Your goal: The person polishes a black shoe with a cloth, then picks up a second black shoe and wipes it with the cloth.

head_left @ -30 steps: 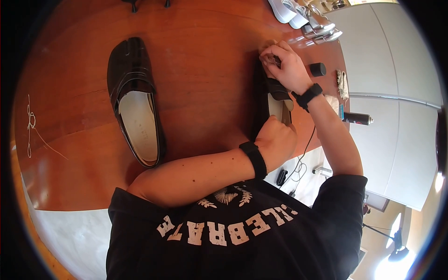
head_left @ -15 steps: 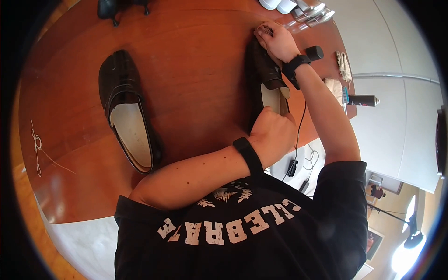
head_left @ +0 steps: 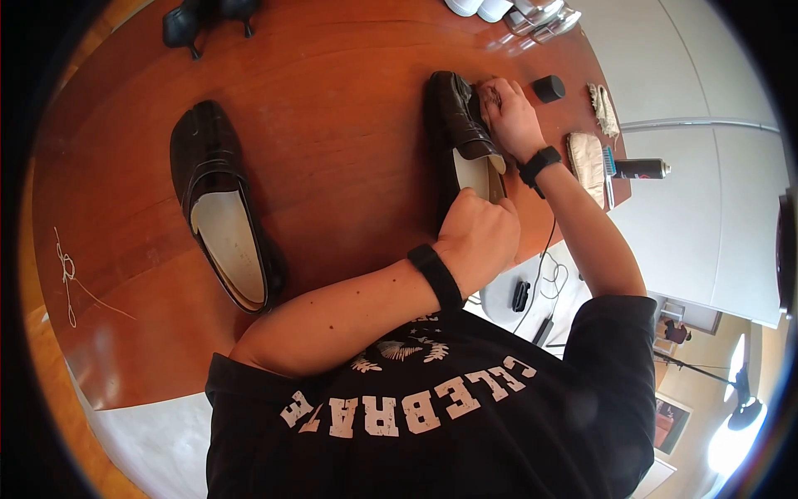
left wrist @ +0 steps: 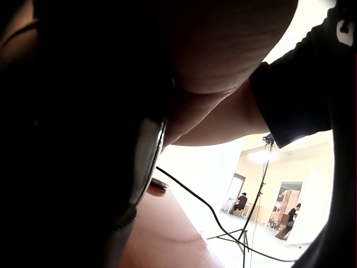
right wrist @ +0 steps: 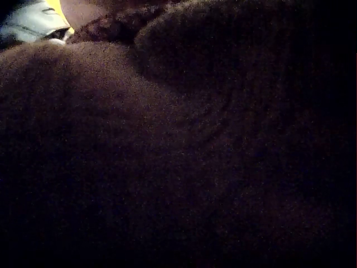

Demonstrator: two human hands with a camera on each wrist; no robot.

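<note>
In the head view, my left hand [head_left: 480, 229] grips the heel end of a glossy dark loafer [head_left: 453, 116] with a pale insole, its fingers curled over the back. My right hand [head_left: 513, 121] is at the right side of that loafer's front, fingers bent around a small dark brown, speckled thing [head_left: 494, 96]. Most of this thing is hidden by the fingers, and I cannot tell its kind. The matching loafer [head_left: 208, 141] stands to the left, toe away from me. Darkness fills most of the right wrist view.
At the far edge stand black heeled shoes [head_left: 181, 27], white shoes [head_left: 492, 8] and silver shoes [head_left: 544, 18]. On the right are a black cap [head_left: 549, 89], cloths [head_left: 586, 162], a teal-bristled brush [head_left: 609, 162] and a spray can [head_left: 642, 169]. A thin string [head_left: 66, 270] lies far left.
My right hand has moved from over the loafer's front to its toe tip, then round to its right side, still holding the brown thing. My left hand keeps its grip on the heel.
</note>
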